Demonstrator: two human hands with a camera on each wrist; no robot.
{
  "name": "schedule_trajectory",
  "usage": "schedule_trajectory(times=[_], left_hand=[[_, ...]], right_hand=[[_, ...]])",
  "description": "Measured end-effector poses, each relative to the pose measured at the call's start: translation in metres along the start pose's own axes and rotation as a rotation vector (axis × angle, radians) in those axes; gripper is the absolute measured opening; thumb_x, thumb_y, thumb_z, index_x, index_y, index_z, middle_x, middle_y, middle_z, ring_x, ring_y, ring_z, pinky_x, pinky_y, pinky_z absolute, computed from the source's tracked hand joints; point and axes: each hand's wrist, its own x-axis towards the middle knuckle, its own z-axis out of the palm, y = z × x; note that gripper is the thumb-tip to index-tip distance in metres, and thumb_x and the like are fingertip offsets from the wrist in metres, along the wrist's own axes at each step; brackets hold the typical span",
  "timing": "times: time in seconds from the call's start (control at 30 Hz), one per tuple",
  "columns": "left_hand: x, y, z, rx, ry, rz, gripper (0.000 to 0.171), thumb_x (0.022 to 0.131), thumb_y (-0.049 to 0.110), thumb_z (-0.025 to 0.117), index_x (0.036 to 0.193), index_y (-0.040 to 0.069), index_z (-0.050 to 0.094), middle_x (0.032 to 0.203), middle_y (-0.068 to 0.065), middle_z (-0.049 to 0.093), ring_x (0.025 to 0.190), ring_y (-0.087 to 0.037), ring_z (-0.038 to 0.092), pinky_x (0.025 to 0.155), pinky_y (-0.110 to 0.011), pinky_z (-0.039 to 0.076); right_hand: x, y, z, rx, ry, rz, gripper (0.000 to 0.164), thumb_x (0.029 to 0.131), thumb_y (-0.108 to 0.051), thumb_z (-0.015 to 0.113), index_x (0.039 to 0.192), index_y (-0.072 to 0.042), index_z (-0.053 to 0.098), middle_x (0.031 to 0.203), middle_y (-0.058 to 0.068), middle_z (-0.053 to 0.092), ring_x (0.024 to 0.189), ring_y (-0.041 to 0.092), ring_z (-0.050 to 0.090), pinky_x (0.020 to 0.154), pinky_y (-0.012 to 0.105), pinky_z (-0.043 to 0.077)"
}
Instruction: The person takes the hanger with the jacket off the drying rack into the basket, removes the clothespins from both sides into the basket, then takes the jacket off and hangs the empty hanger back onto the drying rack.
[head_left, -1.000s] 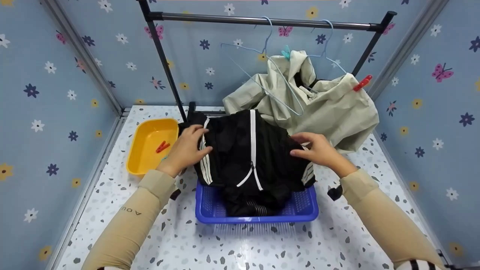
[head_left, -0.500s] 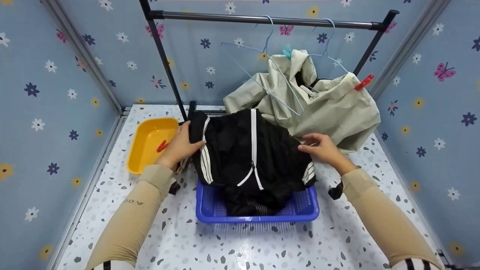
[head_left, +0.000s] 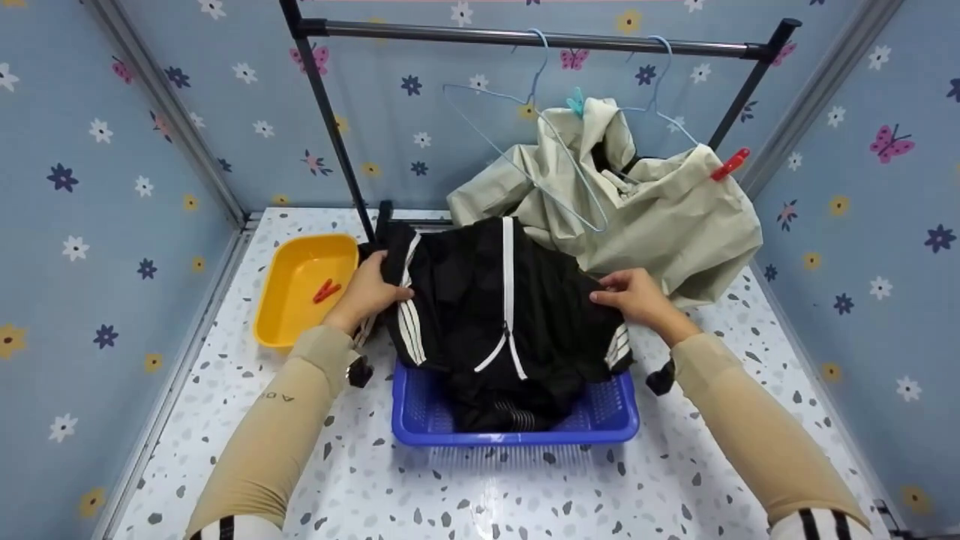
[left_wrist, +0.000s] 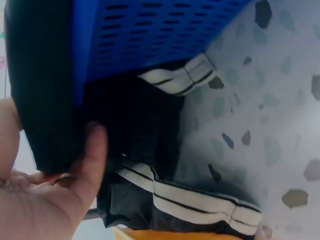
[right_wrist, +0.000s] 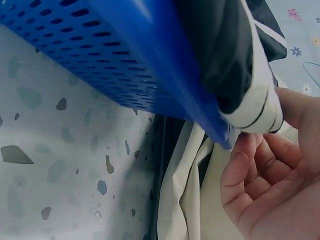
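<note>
A black zip-up jacket (head_left: 465,300) with a white zipper and white sleeve stripes lies spread over a blue plastic basket (head_left: 517,438). At its left side my left hand (head_left: 367,292) pinches the fabric edge, thumb on top and fingers underneath. On the opposite side my right hand (head_left: 634,298) grips the jacket edge the same way. The left wrist view shows the fingers (left_wrist: 95,155) beneath the black cloth, while a striped sleeve (left_wrist: 195,205) hangs down beside the basket. In the right wrist view, curled fingers (right_wrist: 240,170) sit under the white-striped part, close to the basket rim.
Behind stands a black clothes rack (head_left: 450,31) with a bare blue wire hanger (head_left: 536,97). A pale grey-green jacket (head_left: 645,217) hangs on another hanger, with a turquoise clothespin (head_left: 575,102) and a red clothespin (head_left: 730,164). A yellow basin (head_left: 281,300) holds a red clothespin (head_left: 326,290) at left.
My left hand has moved down and outward from the jacket's striped front to its left edge and taken hold. My right hand shifted slightly outward, then back in, onto the right edge.
</note>
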Motion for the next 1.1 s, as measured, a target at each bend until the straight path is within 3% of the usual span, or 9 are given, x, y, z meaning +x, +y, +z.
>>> schedule_trajectory(times=[0.13, 0.27, 0.47, 0.67, 0.83, 0.93, 1.0, 1.1], left_hand=[[-0.001, 0.006, -0.001, 0.033, 0.041, 0.048, 0.049, 0.088, 0.003, 0.076, 0.135, -0.009, 0.068, 0.131, -0.028, 0.072, 0.115, -0.037, 0.066, 0.102, -0.044, 0.055], [-0.003, 0.014, -0.003, 0.082, 0.047, 0.097, 0.017, 0.089, 0.005, 0.074, 0.103, -0.003, 0.080, 0.102, -0.018, 0.075, 0.094, -0.030, 0.061, 0.084, -0.034, 0.049], [-0.010, 0.028, -0.008, 0.063, 0.059, 0.151, 0.013, 0.097, 0.011, 0.073, 0.090, 0.001, 0.077, 0.086, -0.007, 0.068, 0.085, -0.026, 0.057, 0.078, -0.032, 0.045], [-0.015, 0.049, -0.013, -0.099, 0.091, 0.242, 0.016, 0.103, 0.009, 0.069, 0.093, -0.004, 0.071, 0.090, -0.010, 0.063, 0.088, -0.027, 0.056, 0.082, -0.031, 0.045], [-0.023, 0.072, -0.016, -0.266, 0.102, 0.398, 0.019, 0.102, 0.007, 0.071, 0.110, -0.010, 0.075, 0.134, -0.022, 0.068, 0.124, -0.024, 0.060, 0.109, -0.029, 0.044], [-0.034, 0.085, -0.015, -0.305, 0.033, 0.458, 0.026, 0.103, 0.008, 0.071, 0.124, -0.007, 0.075, 0.138, -0.022, 0.070, 0.118, -0.020, 0.064, 0.105, -0.026, 0.049], [-0.041, 0.090, -0.012, -0.278, -0.043, 0.483, 0.032, 0.105, 0.010, 0.069, 0.135, -0.002, 0.072, 0.129, -0.022, 0.074, 0.105, -0.021, 0.065, 0.096, -0.029, 0.053], [-0.050, 0.094, -0.003, -0.159, -0.165, 0.510, 0.037, 0.108, 0.017, 0.068, 0.140, 0.000, 0.070, 0.137, -0.020, 0.072, 0.119, -0.026, 0.068, 0.109, -0.039, 0.054]], right_hand=[[0.000, -0.006, 0.000, 0.003, 0.028, -0.012, 0.026, 0.094, -0.010, 0.081, 0.107, 0.011, 0.078, 0.083, -0.008, 0.073, 0.076, 0.002, 0.058, 0.074, 0.015, 0.046], [-0.002, -0.013, 0.001, 0.087, 0.070, -0.035, 0.023, 0.097, -0.011, 0.079, 0.104, 0.011, 0.075, 0.081, -0.013, 0.070, 0.078, 0.003, 0.057, 0.076, 0.017, 0.044], [-0.008, -0.029, 0.005, 0.331, 0.060, -0.053, 0.013, 0.100, -0.005, 0.074, 0.094, 0.004, 0.067, 0.077, -0.015, 0.063, 0.073, 0.003, 0.056, 0.070, 0.019, 0.046], [-0.011, -0.046, 0.010, 0.546, 0.055, -0.038, 0.018, 0.103, -0.002, 0.070, 0.090, -0.014, 0.066, 0.081, -0.012, 0.064, 0.078, 0.004, 0.058, 0.073, 0.020, 0.049], [-0.015, -0.062, 0.012, 0.621, 0.057, -0.131, 0.019, 0.105, 0.000, 0.065, 0.095, -0.014, 0.070, 0.085, -0.011, 0.067, 0.082, 0.005, 0.061, 0.076, 0.021, 0.051], [-0.020, -0.070, 0.013, 0.609, 0.008, -0.222, 0.014, 0.105, 0.004, 0.063, 0.100, -0.007, 0.072, 0.096, -0.007, 0.073, 0.089, 0.006, 0.064, 0.082, 0.022, 0.053], [-0.024, -0.073, 0.013, 0.547, -0.034, -0.283, 0.008, 0.103, 0.005, 0.064, 0.102, 0.000, 0.071, 0.113, -0.002, 0.078, 0.102, 0.004, 0.067, 0.091, 0.020, 0.053], [-0.029, -0.077, 0.016, 0.402, -0.161, -0.395, 0.004, 0.102, 0.004, 0.067, 0.104, 0.007, 0.067, 0.146, 0.015, 0.070, 0.131, 0.010, 0.064, 0.109, 0.018, 0.047]])
